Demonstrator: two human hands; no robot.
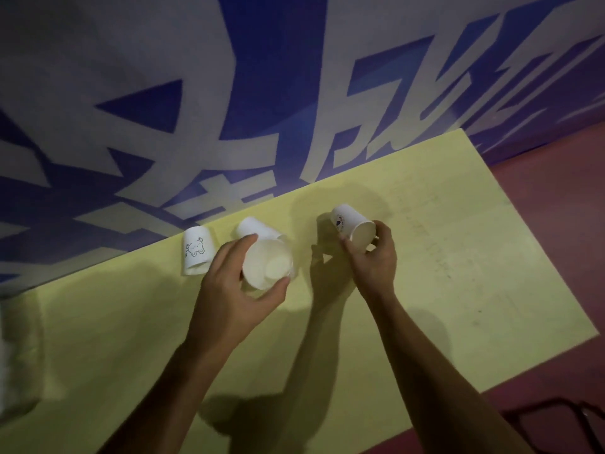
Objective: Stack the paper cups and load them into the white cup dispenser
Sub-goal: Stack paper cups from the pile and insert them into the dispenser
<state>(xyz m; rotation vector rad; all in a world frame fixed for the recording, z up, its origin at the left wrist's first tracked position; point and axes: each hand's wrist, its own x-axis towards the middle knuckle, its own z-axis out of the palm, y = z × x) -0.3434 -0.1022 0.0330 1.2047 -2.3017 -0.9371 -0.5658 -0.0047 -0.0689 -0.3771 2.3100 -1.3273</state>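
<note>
Your left hand [229,290] grips a paper cup [265,267] near the bench's [458,257] far edge; your right hand [373,260] pinches the logo cup [348,222] beside it — misaligned rims risk crumpling when nested.

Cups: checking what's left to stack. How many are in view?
4: a cup in the left hand, a second cup partly hidden behind it, a bear cup on the table to their left, a logo cup in the right hand. Nested ones may be hidden.

The left grip [235,283] holds a tilted cup [266,267], its mouth facing near. The right grip [373,257] pinches a logo cup [352,224]. A bear-print cup [196,253] sits to their left on the yellow worktop [458,257].
</note>
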